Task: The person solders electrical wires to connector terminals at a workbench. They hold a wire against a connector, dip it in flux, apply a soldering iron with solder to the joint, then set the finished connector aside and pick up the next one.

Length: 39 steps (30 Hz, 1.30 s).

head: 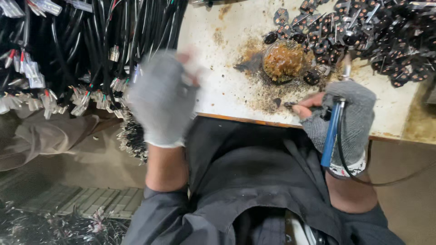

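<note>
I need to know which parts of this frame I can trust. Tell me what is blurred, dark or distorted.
Head view: the left hand is smeared by motion blur; the right hand with its blue-handled tool is sharp; the black cable bundle is dark and its edges curve from lens distortion; the white bench top is evenly lit, without glare.
</note>
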Motion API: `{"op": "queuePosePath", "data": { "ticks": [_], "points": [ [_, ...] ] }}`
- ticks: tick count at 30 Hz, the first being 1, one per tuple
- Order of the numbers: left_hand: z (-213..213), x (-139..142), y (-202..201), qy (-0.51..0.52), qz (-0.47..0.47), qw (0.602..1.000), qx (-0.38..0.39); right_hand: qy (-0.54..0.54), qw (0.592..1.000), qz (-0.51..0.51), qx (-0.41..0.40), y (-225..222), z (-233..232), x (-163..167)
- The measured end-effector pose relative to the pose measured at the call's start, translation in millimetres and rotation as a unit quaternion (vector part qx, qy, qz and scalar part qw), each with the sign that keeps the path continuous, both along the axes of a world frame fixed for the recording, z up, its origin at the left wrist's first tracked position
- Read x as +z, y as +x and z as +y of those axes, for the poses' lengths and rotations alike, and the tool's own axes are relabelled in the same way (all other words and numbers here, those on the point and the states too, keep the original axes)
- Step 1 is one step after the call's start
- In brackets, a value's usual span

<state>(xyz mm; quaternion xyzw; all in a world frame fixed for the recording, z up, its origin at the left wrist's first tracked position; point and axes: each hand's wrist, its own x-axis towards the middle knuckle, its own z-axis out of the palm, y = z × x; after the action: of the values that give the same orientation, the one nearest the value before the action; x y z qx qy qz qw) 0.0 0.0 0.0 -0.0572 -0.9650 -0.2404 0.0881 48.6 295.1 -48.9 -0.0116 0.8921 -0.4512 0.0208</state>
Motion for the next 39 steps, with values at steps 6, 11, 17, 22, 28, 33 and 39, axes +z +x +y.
{"op": "queuePosePath", "data": {
  "ticks": [6, 11, 17, 22, 28, 33, 39],
  "points": [
    [-32.1, -13.9, -21.8, -0.218, 0.077, 0.973, 0.026, 0.032, 0.999, 0.029, 0.017, 3.1, -2.2, -12.2],
    [-45.4, -1.7, -25.2, -0.284, 0.108, 0.952, -0.023, -0.035, 0.999, 0.033, -0.002, 3.6, -3.7, -15.5],
    [-74.8, 56.9, -15.1, -0.33, 0.071, 0.936, -0.096, -0.006, 0.998, 0.059, -0.001, -2.7, 17.1, -3.3],
    [-77.3, 45.8, 18.5, -0.012, 0.136, 0.991, 0.003, -0.002, 0.997, 0.078, 0.009, -5.3, 12.9, 5.6],
    [12.5, -27.7, 74.7, 0.361, -0.18, 0.9, -0.168, -0.278, 0.955, 0.076, -0.071, 23.5, 10.0, 28.0],
    [44.2, -47.0, 84.3, 0.384, -0.372, 0.826, -0.178, -0.302, 0.949, -0.048, -0.075, 50.8, 25.2, 4.6],
    [54.5, -13.6, 45.8, 0.129, -0.462, 0.804, -0.351, -0.229, 0.972, -0.051, 0.017, 64.8, 35.9, -58.5]
  ]
}}
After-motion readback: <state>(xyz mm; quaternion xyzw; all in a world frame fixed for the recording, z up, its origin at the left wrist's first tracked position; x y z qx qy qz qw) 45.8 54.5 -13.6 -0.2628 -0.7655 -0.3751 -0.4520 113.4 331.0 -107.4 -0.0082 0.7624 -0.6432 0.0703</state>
